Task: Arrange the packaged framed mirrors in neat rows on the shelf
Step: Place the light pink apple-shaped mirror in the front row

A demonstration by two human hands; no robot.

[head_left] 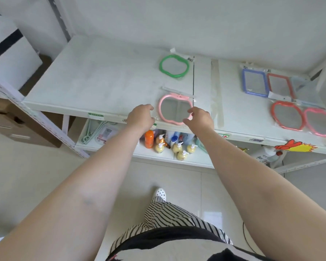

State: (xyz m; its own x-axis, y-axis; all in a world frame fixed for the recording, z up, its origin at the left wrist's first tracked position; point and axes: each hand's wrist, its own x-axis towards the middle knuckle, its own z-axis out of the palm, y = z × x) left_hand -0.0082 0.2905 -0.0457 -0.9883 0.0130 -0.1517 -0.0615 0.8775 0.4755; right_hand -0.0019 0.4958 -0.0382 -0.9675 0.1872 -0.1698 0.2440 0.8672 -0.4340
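Note:
A pink apple-shaped mirror (pixel 174 111) in clear packaging lies flat near the front edge of the white shelf (pixel 102 81). My left hand (pixel 140 117) is closed on the left edge of its plastic bag. My right hand (pixel 200 118) hovers at the frame's right rim with fingers curved and apart. Behind it lies a green apple-shaped mirror (pixel 174 66). At the right are a blue rectangular mirror (pixel 254 82), a red rectangular mirror (pixel 279 85), a red apple-shaped mirror (pixel 287 115) and another pink mirror (pixel 319 123), partly overlapping.
The shelf's left half is bare. On the lower shelf stand several pump bottles (pixel 177 146), with mint hangers (pixel 90 132) to their left. Cardboard boxes (pixel 8 125) sit on the floor at the left. A flame-shaped sticker (pixel 295 146) hangs on the front edge.

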